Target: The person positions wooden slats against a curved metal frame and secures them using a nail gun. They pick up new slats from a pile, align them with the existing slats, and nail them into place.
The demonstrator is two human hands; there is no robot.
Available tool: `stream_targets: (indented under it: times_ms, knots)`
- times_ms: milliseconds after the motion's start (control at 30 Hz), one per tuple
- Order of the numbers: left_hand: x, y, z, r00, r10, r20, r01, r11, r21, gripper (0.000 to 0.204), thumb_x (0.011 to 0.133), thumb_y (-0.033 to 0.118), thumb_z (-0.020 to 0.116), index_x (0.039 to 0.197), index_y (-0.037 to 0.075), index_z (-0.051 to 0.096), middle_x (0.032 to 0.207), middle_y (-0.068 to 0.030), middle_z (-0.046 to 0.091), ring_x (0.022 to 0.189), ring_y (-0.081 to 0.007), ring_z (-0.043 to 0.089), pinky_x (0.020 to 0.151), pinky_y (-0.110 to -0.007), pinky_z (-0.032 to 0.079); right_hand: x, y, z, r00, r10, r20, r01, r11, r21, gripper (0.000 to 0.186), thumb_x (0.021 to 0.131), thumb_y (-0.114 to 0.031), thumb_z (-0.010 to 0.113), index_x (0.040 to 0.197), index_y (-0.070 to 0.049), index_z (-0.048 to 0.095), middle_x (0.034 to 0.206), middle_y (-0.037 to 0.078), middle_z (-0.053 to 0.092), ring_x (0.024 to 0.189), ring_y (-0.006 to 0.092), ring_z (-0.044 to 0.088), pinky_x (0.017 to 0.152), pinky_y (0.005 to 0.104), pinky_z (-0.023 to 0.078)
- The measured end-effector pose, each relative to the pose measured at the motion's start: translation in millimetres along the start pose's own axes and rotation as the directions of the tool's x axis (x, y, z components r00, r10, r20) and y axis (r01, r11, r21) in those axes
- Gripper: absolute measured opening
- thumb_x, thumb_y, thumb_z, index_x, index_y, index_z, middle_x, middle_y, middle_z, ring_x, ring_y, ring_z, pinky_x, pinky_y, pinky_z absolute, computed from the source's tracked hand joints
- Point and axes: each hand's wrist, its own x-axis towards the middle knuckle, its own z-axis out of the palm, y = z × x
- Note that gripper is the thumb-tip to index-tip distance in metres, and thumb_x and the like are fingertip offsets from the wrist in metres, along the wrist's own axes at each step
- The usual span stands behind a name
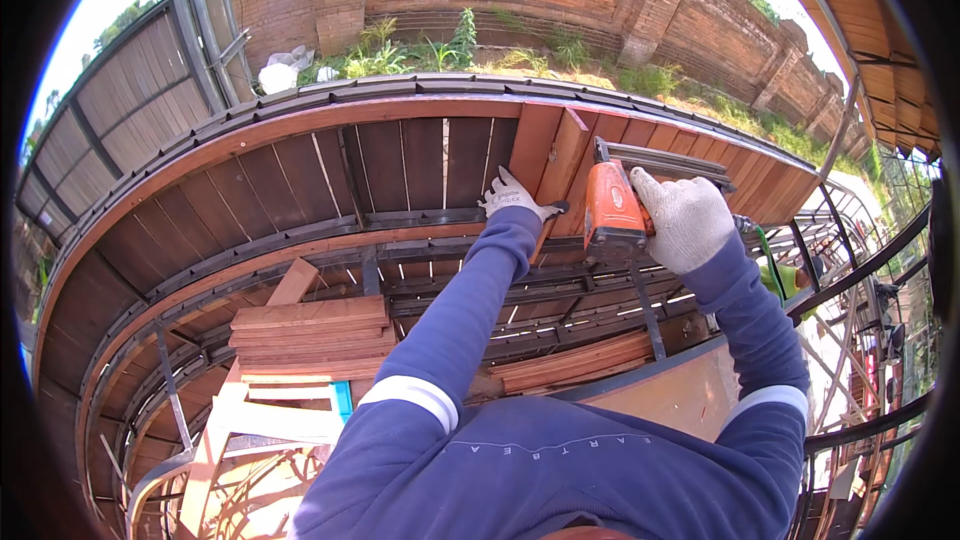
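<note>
The boxy orange-and-black nail gun [612, 202], over reddish-brown wooden boards [538, 132], looks heavy and rigid, best held where the pale-gloved right hand [686, 224] wraps it, while the pale-gloved left hand [512, 196] spreads out just left of it.

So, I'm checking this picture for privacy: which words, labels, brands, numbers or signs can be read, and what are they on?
Blue sweatshirt: a row of pale, widely spaced letters, big enough to make out; I won't copy the wording.
Orange nail gun: a small pale marking on its body, too small to read.
Left glove: dark print on the back, too blurred to read.
I can make out no other lettering.
</note>
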Motion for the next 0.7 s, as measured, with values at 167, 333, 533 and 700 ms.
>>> stream_targets:
  times_ms: [167,333,533,700]
  knots:
    - [-8,-9,17,0.979,0.012,-0.205,-0.026,0.997,-0.067,0.136,0.06,0.061,0.088,0.158,0.003,0.013,0.158,-0.0196,0.026,0.14,-0.0361,0.04,0.117,-0.043,0.035,-97,-39,21,0.876,0.469,-0.111,-0.328,0.749,0.576,0.049,0.074,-0.01,0.076,0.121,-0.001,0.065,0.093,0.017,0.072,0.087,0.03,0.072,0.076,0.036,0.055]
    - [-21,3,31,0.952,0.001,-0.305,-0.063,0.979,-0.193,0.128,0.065,0.055,0.088,0.157,0.006,0.015,0.157,-0.02,0.024,0.144,-0.0353,0.032,0.119,-0.042,0.032,-201,-76,66,0.54,0.835,0.108,-0.626,0.312,0.715,0.042,0.078,-0.002,0.073,0.119,0.002,0.064,0.102,0.014,0.073,0.091,0.0224,0.072,0.081,0.0318,0.056]
    - [-25,1,15,0.956,0.005,-0.293,-0.03,0.996,-0.079,0.135,0.057,0.059,0.091,0.157,0.006,0.017,0.155,-0.0199,0.03,0.138,-0.0371,0.043,0.114,-0.042,0.04,-265,-86,85,0.467,0.859,0.211,-0.695,0.21,0.687,0.035,0.078,-0.004,0.072,0.112,0.002,0.064,0.097,0.014,0.073,0.087,0.0255,0.072,0.079,0.033,0.056]
    - [-18,8,-15,0.973,0.071,-0.218,-0.065,0.997,0.038,0.136,0.059,0.062,0.089,0.157,0.003,0.015,0.156,-0.0233,0.032,0.14,-0.0362,0.042,0.115,-0.04,0.039,-272,-95,108,0.474,0.879,0.043,-0.714,0.356,0.602,0.041,0.077,-0.027,0.08,0.111,-0.007,0.066,0.109,0.01,0.07,0.099,0.0323,0.065,0.087,0.0421,0.051]
